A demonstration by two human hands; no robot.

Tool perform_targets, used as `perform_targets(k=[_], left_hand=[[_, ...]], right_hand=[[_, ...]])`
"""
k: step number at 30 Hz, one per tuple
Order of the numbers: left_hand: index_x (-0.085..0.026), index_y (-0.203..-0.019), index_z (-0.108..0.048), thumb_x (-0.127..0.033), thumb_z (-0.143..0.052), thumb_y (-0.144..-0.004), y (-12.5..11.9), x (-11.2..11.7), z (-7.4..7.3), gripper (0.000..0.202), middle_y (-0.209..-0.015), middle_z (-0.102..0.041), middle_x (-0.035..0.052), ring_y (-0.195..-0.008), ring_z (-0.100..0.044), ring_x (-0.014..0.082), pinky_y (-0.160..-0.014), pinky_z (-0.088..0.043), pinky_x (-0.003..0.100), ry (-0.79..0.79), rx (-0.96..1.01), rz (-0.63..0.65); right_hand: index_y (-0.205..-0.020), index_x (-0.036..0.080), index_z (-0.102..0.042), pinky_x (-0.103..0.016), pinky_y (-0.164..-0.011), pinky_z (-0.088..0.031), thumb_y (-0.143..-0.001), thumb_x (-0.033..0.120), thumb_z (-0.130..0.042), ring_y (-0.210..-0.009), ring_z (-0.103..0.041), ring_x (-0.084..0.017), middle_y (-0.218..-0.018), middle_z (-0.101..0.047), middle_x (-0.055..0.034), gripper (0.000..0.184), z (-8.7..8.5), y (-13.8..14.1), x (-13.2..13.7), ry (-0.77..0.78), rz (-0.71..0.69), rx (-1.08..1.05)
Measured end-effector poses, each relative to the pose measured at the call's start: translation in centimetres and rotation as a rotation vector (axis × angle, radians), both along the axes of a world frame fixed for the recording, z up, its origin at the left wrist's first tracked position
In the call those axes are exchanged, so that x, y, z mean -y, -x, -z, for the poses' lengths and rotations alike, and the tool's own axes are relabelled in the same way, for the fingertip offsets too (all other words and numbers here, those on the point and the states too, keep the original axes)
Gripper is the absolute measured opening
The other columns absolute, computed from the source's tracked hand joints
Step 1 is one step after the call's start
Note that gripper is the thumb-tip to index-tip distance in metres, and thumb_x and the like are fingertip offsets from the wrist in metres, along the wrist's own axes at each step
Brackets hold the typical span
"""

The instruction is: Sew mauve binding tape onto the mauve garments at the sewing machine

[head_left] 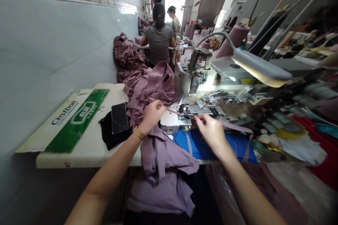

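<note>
My left hand (152,114) is pinched shut on a narrow mauve fabric strip (173,111) just left of the sewing machine's presser foot (182,108). My right hand (211,129) is pinched on the same strip to the right of the foot, and the strip trails off past it toward the right. The grey sewing machine (186,77) stands right behind both hands. A heap of mauve garments (150,89) lies left of the machine and hangs over the table's front edge below my left wrist, which bears a gold watch.
A dark phone (119,117) rests on black cloth beside a green-and-white Cestbon bag (71,119) on the white table (87,156). A lit gooseneck lamp (260,68) hangs at right above cluttered tools. Blue cloth (235,144) lies under my right hand. Two people sit at tables farther back.
</note>
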State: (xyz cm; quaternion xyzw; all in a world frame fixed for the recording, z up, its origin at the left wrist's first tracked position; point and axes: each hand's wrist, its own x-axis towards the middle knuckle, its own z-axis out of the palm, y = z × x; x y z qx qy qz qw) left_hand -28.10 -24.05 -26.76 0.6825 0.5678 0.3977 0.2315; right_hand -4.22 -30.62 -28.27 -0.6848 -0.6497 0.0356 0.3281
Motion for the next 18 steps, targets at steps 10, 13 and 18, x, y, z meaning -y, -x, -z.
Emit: perform_targets(k=[10, 13, 18], left_hand=[[-0.022, -0.087, -0.071, -0.023, -0.057, -0.084, -0.1, 0.2, -0.1, 0.014, -0.099, -0.073, 0.0025, -0.092, -0.065, 0.0202, -0.079, -0.045, 0.027, -0.072, -0.140, 0.192], [-0.023, -0.089, -0.072, -0.025, -0.056, -0.086, -0.5, 0.2, -0.4, 0.016, -0.100, -0.071, 0.0034, -0.092, -0.065, 0.0205, -0.078, -0.045, 0.027, -0.118, -0.265, 0.233], [-0.023, -0.091, -0.073, -0.026, -0.054, -0.088, -2.2, 0.2, -1.2, 0.019, -0.095, -0.069, 0.0057, -0.088, -0.064, 0.0214, -0.074, -0.044, 0.027, -0.167, -0.444, 0.362]], right_hand=[[-0.080, 0.020, -0.071, -0.029, -0.063, -0.044, -0.085, 0.048, -0.054, -0.066, -0.064, -0.022, -0.073, -0.072, -0.0056, 0.033, -1.1, -3.9, 2.2, -0.005, 0.031, -0.136], [-0.080, 0.020, -0.071, -0.030, -0.064, -0.044, -0.081, 0.050, -0.057, -0.067, -0.064, -0.022, -0.072, -0.071, -0.0051, 0.034, -1.1, -6.1, 3.5, -0.008, 0.121, -0.139], [-0.077, 0.022, -0.071, -0.034, -0.063, -0.046, -0.077, 0.057, -0.057, -0.068, -0.065, -0.026, -0.071, -0.072, -0.0061, 0.038, -1.4, -9.3, 6.0, -0.015, 0.265, -0.116]])
